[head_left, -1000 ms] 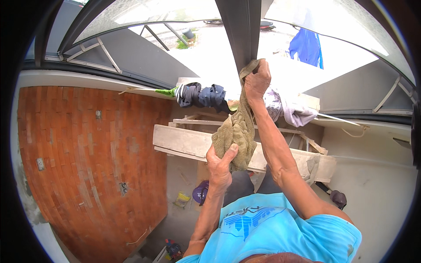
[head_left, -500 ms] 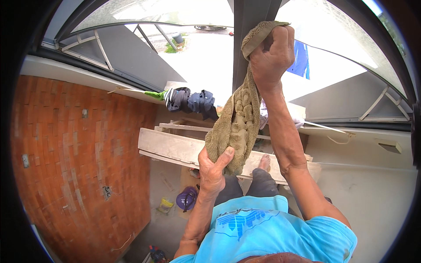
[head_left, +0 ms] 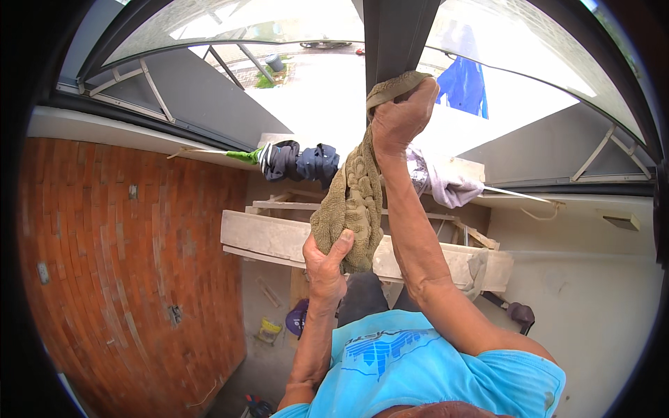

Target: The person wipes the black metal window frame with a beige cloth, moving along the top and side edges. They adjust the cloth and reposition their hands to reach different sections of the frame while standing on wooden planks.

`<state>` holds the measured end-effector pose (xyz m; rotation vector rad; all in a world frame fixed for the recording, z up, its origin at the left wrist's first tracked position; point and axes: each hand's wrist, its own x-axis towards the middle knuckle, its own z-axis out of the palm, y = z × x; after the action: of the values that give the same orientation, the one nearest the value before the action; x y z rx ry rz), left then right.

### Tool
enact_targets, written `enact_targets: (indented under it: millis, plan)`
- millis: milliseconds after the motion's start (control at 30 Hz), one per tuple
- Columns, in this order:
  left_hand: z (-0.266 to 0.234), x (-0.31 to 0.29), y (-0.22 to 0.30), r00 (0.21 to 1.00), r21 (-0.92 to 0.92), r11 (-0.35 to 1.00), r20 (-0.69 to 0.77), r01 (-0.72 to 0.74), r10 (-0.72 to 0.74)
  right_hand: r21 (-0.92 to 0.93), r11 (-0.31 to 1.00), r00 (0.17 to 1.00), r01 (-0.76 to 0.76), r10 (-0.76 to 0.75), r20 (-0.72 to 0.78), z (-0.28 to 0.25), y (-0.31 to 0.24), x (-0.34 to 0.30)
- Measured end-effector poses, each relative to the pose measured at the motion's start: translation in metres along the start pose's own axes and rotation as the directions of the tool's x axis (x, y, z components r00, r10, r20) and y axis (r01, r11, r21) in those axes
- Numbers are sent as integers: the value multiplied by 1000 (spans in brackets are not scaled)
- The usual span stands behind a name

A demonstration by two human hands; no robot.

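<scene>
A brownish-green towel (head_left: pixel 359 198) hangs stretched between my two hands, its middle bunched into folds. My right hand (head_left: pixel 406 115) is raised in a fist around the towel's upper end, close to the dark window post (head_left: pixel 396 42). Lower and to the left, my left hand (head_left: pixel 326 263) grips the bottom part, its thumb lying on top of the cloth. Part of the left fingers is hidden behind the towel.
A wooden plank bench (head_left: pixel 268 231) runs across below the window. Dark clothes (head_left: pixel 298 161) and a pale cloth (head_left: pixel 449 184) hang on a line along the sill. A brick wall (head_left: pixel 132 265) stands at left. A purple container (head_left: pixel 296 317) and yellow bag (head_left: pixel 267 329) lie below.
My right hand has come down and left with the towel's upper end, and my left hand has shifted slightly left. More of the pale cloth and the bench's right end now shows.
</scene>
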<state>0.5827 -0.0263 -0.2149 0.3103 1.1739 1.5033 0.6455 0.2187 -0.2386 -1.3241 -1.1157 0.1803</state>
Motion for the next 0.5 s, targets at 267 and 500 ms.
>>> enact_targets:
  millis: [267,500]
  plan:
    - [-40,-13,-15,998,106,993,-28,54,-52,415,349,523,-840,723,451,-33,152,-114]
    - [-57,-25,-28,980,70,979,-66,191,-186,495,-143,250,-857,725,642,-65,196,-144]
